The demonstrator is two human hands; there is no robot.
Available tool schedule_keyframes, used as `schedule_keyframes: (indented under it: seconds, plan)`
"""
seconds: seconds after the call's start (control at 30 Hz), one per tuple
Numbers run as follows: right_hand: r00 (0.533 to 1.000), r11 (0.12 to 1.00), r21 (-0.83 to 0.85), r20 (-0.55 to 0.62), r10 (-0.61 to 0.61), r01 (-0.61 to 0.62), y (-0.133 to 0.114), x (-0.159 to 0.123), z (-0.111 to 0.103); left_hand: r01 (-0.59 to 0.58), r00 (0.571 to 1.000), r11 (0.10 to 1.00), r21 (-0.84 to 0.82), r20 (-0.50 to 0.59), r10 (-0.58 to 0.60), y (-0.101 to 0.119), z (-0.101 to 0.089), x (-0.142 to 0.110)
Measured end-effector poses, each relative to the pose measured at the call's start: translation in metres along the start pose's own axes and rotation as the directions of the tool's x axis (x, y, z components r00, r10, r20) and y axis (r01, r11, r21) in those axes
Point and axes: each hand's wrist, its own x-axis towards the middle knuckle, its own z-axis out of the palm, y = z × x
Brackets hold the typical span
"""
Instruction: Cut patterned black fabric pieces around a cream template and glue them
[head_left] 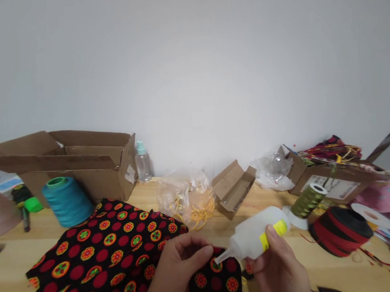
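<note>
A white squeeze bottle (256, 238) with a yellow label is gripped in the right hand (280, 267) near the front of the wooden table (6, 272), tilted with its nozzle pointing left. The nozzle tip is held just at a small patch of black floral fabric (215, 285), which is pinched by the closed fingers of the left hand (179, 263). A teal thread cone (66, 201) stands far left before a cardboard box (78, 163); a gold thread spool (307, 199) lies just right of the bottle.

Spools (339, 229) crowding right; bare table (9, 272) left

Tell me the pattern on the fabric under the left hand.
Black fabric with red dots and orange-green flower circles, seen in the head view.
</note>
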Motion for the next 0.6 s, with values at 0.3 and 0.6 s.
schedule_keyframes:
  seconds: [0.3,0.6]
  plan:
    - [0.999,0.989,0.146,-0.054,-0.002,0.01,-0.029,0.016,0.008,0.013,1.0,0.999,0.052,0.004,-0.014,0.0,0.001,0.0]
    - [0.999,0.999,-0.033,0.025,-0.032,0.033,-0.069,0.006,0.01,0.018,0.999,0.998,-0.055,-0.032,-0.02,0.001,-0.004,0.001]
